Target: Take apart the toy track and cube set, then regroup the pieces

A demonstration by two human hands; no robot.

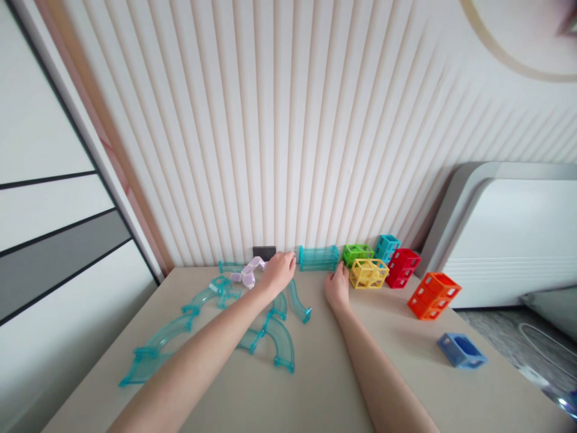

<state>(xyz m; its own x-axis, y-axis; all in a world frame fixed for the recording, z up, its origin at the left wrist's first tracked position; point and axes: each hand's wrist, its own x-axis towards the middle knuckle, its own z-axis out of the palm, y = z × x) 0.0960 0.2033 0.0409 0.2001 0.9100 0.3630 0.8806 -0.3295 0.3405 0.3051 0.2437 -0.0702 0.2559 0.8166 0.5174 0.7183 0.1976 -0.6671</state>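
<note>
My left hand [278, 272] is at the back of the table, its fingers curled and their tips close to the left end of a straight translucent teal track piece [319, 258] by the wall. Whatever it may hold is hidden. Beyond that piece's right end, my right hand [337, 288] rests with bent fingers between it and a yellow openwork block [369, 273]. A green block [357, 254] stands just behind those fingertips; I cannot tell whether they grip anything. Left of my left hand lies a pale purple jointed piece [247, 274].
Curved teal track pieces [282, 340] spread across the table's left side, with a longer joined run [171, 331] farther left. Teal [386, 248], red [402, 268], orange [434, 296] and blue [461, 350] blocks stand on the right. A black socket [264, 252] is on the ribbed wall.
</note>
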